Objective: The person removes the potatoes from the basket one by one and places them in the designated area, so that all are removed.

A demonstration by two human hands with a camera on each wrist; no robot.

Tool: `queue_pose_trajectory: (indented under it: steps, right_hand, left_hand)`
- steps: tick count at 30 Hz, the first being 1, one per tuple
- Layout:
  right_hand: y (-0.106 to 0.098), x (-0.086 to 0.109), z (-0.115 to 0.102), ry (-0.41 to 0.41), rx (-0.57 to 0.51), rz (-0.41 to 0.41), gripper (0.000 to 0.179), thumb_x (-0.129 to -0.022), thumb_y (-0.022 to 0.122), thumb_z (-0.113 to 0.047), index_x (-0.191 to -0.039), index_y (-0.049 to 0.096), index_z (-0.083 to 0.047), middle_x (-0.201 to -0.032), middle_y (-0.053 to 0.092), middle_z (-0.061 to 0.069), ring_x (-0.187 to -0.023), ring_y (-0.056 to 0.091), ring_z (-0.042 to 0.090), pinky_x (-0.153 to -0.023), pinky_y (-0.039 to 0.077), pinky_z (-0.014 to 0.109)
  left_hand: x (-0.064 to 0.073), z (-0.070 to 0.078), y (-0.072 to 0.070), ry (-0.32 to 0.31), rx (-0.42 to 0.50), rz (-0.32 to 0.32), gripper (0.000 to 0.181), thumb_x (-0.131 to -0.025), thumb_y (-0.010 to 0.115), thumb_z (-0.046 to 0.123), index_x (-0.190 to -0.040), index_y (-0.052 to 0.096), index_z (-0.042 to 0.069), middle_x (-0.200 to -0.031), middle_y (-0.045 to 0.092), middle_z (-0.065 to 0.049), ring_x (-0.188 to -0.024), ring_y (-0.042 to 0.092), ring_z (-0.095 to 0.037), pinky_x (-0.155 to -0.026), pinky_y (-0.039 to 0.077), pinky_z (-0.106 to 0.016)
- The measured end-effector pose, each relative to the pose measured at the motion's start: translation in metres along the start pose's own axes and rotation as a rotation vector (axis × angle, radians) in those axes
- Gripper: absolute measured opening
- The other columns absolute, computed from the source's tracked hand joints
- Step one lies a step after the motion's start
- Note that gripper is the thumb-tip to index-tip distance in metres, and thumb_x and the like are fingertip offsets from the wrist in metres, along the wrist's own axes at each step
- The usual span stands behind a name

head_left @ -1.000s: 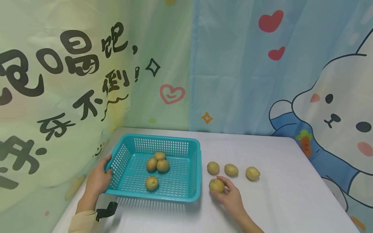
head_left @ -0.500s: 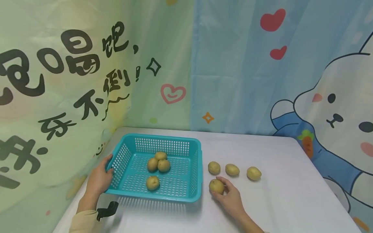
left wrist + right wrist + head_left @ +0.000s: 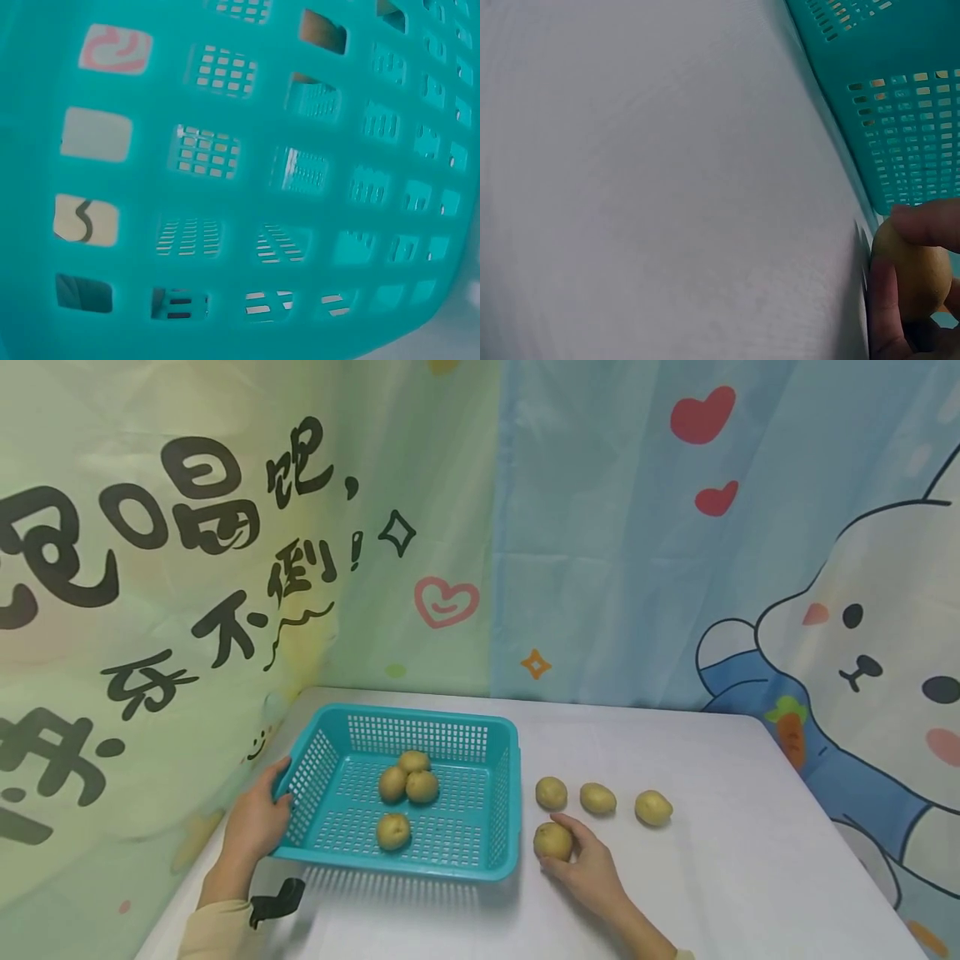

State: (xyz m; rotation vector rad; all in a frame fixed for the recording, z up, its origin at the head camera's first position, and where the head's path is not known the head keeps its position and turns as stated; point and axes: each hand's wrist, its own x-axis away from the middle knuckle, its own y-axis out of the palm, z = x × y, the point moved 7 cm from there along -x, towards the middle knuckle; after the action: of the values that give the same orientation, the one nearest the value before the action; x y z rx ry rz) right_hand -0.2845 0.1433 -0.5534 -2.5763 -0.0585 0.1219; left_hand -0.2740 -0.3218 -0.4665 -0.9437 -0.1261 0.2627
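Observation:
My left hand (image 3: 258, 818) grips the left rim of a teal plastic basket (image 3: 501, 810), whose perforated wall (image 3: 255, 195) fills the left wrist view. Inside the basket lie several potatoes: three bunched toward the back and a single potato (image 3: 393, 832) nearer the front. Right of the basket, my right hand (image 3: 592, 868) pinches a potato (image 3: 552, 842) between thumb and fingers. In the right wrist view that potato (image 3: 911, 270) sits close to the basket wall, at or just above the cloth; I cannot tell if it touches.
Three more potatoes lie in a row behind my right hand: a left one (image 3: 551, 793), a middle one (image 3: 597, 798) and a right one (image 3: 653, 808). A white cloth (image 3: 750, 877) covers the table. A printed curtain (image 3: 600, 527) hangs behind it.
My right hand has shifted slightly to the left with the potato, toward the basket. The left hand, the basket and the other potatoes hold their places.

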Motion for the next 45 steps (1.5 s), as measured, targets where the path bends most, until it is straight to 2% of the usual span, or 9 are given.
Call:
queue_pose_trajectory:
  steps: [8,14,21,26,31,33,39,42,45]
  right_hand:
    - [-0.001,0.001,-0.004,0.021,0.017,-0.038,0.074,-0.073,0.082,-0.012,-0.138,0.049,-0.006,-0.145,0.047,0.02,-0.138,0.036,0.037,-0.11,0.028,0.052]
    - [-0.004,0.003,-0.003,0.027,0.008,-0.038,0.074,-0.074,0.081,-0.011,-0.14,0.048,-0.004,-0.143,0.05,0.019,-0.135,0.041,0.038,-0.109,0.028,0.054]
    - [-0.019,0.006,-0.003,0.02,0.021,0.02,0.069,-0.075,0.083,-0.014,-0.137,0.051,-0.008,-0.132,0.059,0.012,-0.116,0.057,0.033,-0.097,0.042,0.053]
    - [-0.031,0.008,-0.008,0.053,-0.086,0.069,0.058,-0.082,0.075,-0.01,-0.135,0.052,-0.013,-0.135,0.057,0.011,-0.119,0.053,0.033,-0.09,0.049,0.043]
    - [-0.035,0.011,-0.027,0.049,-0.202,0.103,0.043,-0.09,0.068,-0.012,-0.132,0.056,-0.01,-0.133,0.058,0.01,-0.118,0.052,0.032,-0.082,0.05,0.026]
    - [-0.033,0.012,-0.038,0.014,-0.24,0.11,0.04,-0.091,0.067,-0.01,-0.13,0.056,-0.006,-0.132,0.058,0.011,-0.116,0.052,0.03,-0.079,0.051,0.023]
    - [-0.021,0.01,-0.078,-0.163,-0.382,0.123,0.034,-0.09,0.062,0.002,-0.124,0.058,-0.001,-0.125,0.059,0.014,-0.106,0.056,0.017,-0.078,0.053,0.025]
    - [-0.014,0.009,-0.097,-0.201,-0.44,0.1,0.032,-0.091,0.061,0.003,-0.122,0.06,-0.002,-0.123,0.059,0.015,-0.099,0.063,0.022,-0.076,0.054,0.027]
    - [-0.006,0.006,-0.109,-0.185,-0.44,0.079,0.032,-0.09,0.062,0.004,-0.121,0.062,-0.003,-0.122,0.06,0.015,-0.101,0.063,0.031,-0.077,0.054,0.027]
  left_hand:
    - [-0.001,-0.001,0.0,-0.003,-0.003,0.015,0.057,-0.098,0.046,0.007,-0.152,0.03,0.005,-0.135,0.046,-0.038,-0.086,0.055,-0.036,-0.063,0.042,-0.039]
    - [-0.001,-0.001,0.001,-0.003,0.006,0.022,0.057,-0.097,0.046,0.006,-0.152,0.03,0.004,-0.142,0.04,-0.037,-0.107,0.053,-0.044,-0.078,0.045,-0.053]
    - [-0.001,-0.001,0.001,-0.009,0.007,0.013,0.057,-0.098,0.046,0.007,-0.152,0.03,0.005,-0.141,0.04,-0.037,-0.101,0.052,-0.042,-0.076,0.044,-0.051]
    - [-0.001,-0.001,0.001,-0.005,0.003,0.016,0.057,-0.098,0.046,0.007,-0.152,0.03,0.005,-0.142,0.04,-0.036,-0.103,0.053,-0.042,-0.077,0.044,-0.052]
    - [-0.001,0.001,0.001,0.006,0.004,0.012,0.057,-0.097,0.046,0.006,-0.152,0.029,0.003,-0.142,0.039,-0.037,-0.106,0.052,-0.044,-0.078,0.044,-0.053]
    - [-0.001,0.001,0.0,0.008,-0.001,0.013,0.057,-0.097,0.047,0.006,-0.152,0.03,0.003,-0.141,0.039,-0.037,-0.106,0.053,-0.044,-0.078,0.044,-0.054]
    - [-0.002,0.003,-0.003,0.017,-0.001,0.01,0.057,-0.097,0.046,0.006,-0.152,0.029,0.003,-0.14,0.04,-0.039,-0.099,0.054,-0.043,-0.074,0.044,-0.051]
    - [-0.001,0.003,-0.002,0.011,0.006,0.006,0.057,-0.097,0.046,0.006,-0.152,0.029,0.003,-0.141,0.039,-0.038,-0.104,0.053,-0.044,-0.076,0.044,-0.052]
    - [0.0,0.002,0.0,0.004,0.012,0.001,0.058,-0.097,0.046,0.006,-0.152,0.029,0.003,-0.143,0.038,-0.037,-0.109,0.052,-0.045,-0.079,0.044,-0.054]
